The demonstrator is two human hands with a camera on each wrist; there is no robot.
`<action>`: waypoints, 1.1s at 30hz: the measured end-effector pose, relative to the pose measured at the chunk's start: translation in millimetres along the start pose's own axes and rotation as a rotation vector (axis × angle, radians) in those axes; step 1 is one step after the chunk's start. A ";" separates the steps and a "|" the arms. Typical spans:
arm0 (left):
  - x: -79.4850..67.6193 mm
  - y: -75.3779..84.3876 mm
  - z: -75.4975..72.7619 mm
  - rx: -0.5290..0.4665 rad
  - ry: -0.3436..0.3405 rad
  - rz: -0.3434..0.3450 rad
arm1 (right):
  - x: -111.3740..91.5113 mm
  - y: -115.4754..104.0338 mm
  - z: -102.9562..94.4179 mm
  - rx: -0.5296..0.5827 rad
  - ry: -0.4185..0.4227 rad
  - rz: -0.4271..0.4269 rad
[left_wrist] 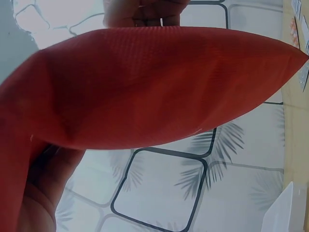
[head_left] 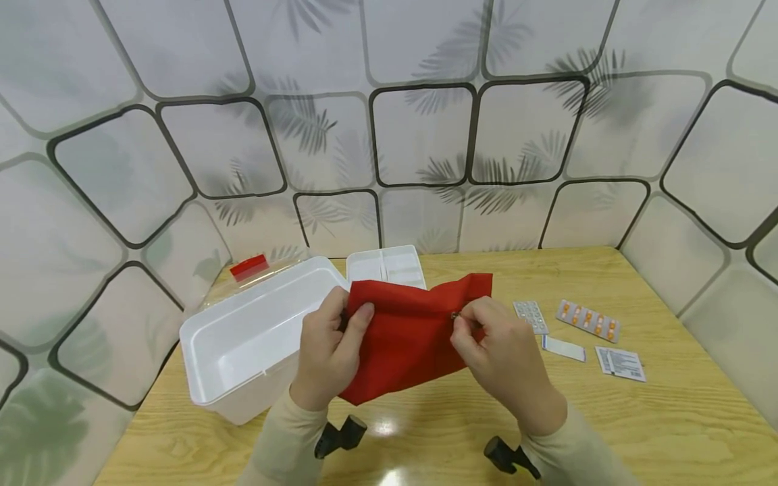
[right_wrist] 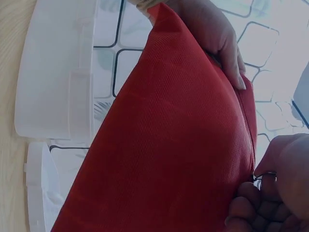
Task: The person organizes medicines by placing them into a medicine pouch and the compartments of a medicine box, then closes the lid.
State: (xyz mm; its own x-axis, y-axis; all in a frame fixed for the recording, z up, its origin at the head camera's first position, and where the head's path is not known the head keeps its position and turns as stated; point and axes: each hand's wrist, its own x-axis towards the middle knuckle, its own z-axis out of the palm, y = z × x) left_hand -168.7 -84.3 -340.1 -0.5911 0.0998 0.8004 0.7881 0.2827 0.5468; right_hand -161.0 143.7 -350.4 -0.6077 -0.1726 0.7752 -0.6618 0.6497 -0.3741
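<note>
A red fabric zip pouch [head_left: 404, 351] is held up over the table, its zipper running along the upper edge. My left hand [head_left: 328, 351] grips its upper left corner, thumb lying on the near face. At the right end, my right hand [head_left: 501, 354] pinches the small metal zipper pull [head_left: 454, 315] between thumb and curled fingers. The right wrist view shows that pull [right_wrist: 257, 178] at the fingertips, with the left hand [right_wrist: 207, 29] farther along the same edge. From the left wrist, the pouch [left_wrist: 145, 92] bulges across the view; its inside is hidden.
A deep white bin [head_left: 197, 344] stands left of the pouch, a white divided box [head_left: 398, 266] behind it. A clear bag with a red strip [head_left: 249, 268] lies behind the bin. On the right lie blister packs [head_left: 588, 320], a white strip packet [head_left: 564, 348] and printed sachets [head_left: 620, 363].
</note>
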 end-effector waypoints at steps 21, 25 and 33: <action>1.3 1.5 -3.9 -0.039 0.048 0.017 | 3.8 -0.6 -5.2 -0.018 0.059 0.030; 1.9 1.9 -5.0 -0.028 0.078 0.011 | 5.4 0.9 -7.0 -0.013 0.094 0.017; 2.1 3.4 -9.0 -0.046 0.120 0.003 | 6.8 4.9 -10.7 -0.015 0.125 0.033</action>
State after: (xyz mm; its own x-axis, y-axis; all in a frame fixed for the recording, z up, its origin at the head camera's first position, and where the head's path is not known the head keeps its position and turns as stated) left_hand -165.7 -91.7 -334.4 -0.5659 -0.0146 0.8244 0.7988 0.2380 0.5525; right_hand -163.7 153.5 -341.5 -0.5684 -0.0578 0.8207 -0.6354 0.6645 -0.3933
